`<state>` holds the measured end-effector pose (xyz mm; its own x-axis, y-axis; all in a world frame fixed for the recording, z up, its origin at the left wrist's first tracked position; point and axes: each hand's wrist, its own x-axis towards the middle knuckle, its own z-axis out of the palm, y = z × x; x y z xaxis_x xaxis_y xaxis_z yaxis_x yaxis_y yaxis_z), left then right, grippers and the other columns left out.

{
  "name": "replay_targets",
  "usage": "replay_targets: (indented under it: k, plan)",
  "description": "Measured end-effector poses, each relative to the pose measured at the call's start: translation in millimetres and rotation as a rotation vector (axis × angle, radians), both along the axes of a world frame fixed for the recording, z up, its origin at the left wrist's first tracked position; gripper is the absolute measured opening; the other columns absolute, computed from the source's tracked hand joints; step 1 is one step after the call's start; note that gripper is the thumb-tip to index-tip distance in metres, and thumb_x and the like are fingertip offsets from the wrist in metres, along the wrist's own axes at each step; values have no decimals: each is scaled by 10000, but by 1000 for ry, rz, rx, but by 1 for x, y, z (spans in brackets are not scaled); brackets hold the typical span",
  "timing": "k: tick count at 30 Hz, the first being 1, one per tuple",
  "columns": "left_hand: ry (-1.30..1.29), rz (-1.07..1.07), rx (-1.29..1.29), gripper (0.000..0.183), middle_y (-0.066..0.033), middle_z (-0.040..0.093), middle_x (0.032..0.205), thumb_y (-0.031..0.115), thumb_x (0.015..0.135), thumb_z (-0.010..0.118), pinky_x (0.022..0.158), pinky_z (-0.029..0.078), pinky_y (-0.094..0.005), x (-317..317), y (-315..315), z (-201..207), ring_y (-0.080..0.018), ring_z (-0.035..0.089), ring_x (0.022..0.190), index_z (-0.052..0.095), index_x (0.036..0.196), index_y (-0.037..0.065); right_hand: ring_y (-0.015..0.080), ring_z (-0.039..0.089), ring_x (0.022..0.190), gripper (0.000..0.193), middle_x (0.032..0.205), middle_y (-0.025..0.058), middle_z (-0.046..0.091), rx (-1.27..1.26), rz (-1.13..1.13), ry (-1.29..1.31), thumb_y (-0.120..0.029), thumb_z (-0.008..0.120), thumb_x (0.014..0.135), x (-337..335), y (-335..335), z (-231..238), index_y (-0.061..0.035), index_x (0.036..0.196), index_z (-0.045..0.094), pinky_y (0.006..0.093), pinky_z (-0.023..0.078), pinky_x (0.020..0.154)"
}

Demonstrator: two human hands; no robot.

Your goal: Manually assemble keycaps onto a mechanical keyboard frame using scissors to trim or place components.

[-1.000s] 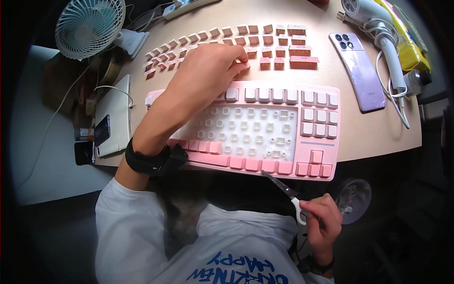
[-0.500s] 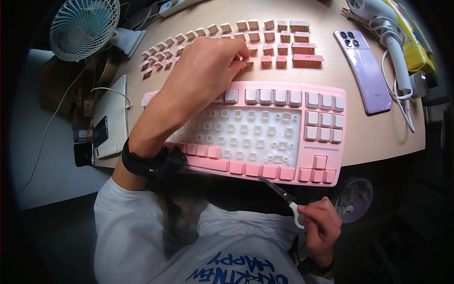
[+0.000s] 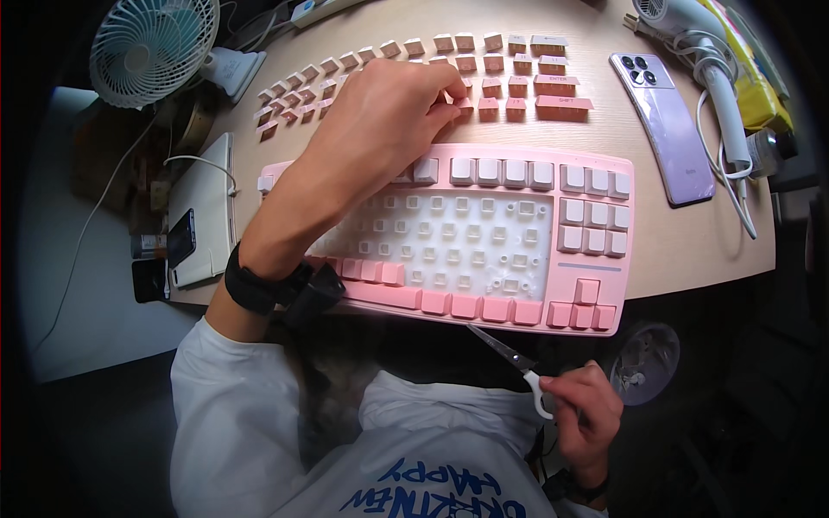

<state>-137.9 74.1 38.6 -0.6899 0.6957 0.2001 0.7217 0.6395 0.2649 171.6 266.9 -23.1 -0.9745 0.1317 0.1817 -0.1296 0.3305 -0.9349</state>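
Observation:
A pink keyboard [image 3: 553,285] lies across the desk's near edge, with white key sockets bare in its middle. Pink keycaps [image 3: 466,306] line its lowest row and pale ones fill the upper row and right-hand cluster. My left hand [image 3: 401,108] stretches over the keyboard to the loose keycaps [image 3: 490,86] laid out in rows behind it. Its thumb and fingers are pinched round a pink keycap [image 3: 465,106], partly hidden by the fingertips. Below the keyboard, my right hand [image 3: 590,413] grips white-handled scissors [image 3: 505,351], their blades pointing up and left.
A purple phone [image 3: 669,138] and a hair dryer [image 3: 730,112] with a coiled cord lie at the right. At the left are a small fan [image 3: 155,52] and a white tablet-like slab [image 3: 220,207] bearing a dark phone [image 3: 182,239]. A clear bin [image 3: 648,363] stands below the desk.
The keyboard appears slightly higher and further right in the picture. My left hand stays at the same keycap, its fingers slightly shifted. The scissors remain in my right hand.

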Motion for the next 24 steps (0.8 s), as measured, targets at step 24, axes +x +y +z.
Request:
replay_targets:
  k: [24]
  plan:
    - [14,-174,56,138,-114,719,909,52,902,768,717,540,-354,15,-11,9,-274,703,789,795,1035,28,240,573,663,429,828,116,676,2,46,22,156,668,666,3,-7,4,-9,1043,790,335,438,581]
